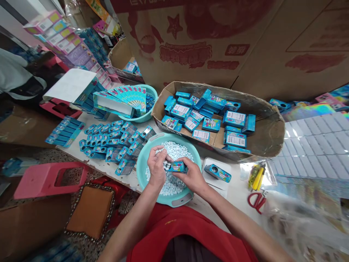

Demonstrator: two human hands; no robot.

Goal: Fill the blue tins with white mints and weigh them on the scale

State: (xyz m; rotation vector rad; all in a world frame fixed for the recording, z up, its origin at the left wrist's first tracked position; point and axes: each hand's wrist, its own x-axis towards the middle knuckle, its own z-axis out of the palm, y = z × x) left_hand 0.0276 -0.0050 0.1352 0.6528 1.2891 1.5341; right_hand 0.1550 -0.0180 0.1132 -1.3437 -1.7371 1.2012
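Small blue box point(177, 166), one: near-level over the turquoise basin point(142, 160), its left end beside the left hand's fingers. Right hand point(192, 175): grip closed on the box. Left hand point(156, 165): fingers curled, white sweets point(172, 188) at the tips; whether its grip clasps any, cannot tell. Basin: on the desk point(237, 200), holding sweets. From basin: filled cardboard tray point(268, 133), two o'clock; another blue box point(219, 173), three; red-handled scissors point(255, 201), four; grouped blue boxes point(111, 142), ten.
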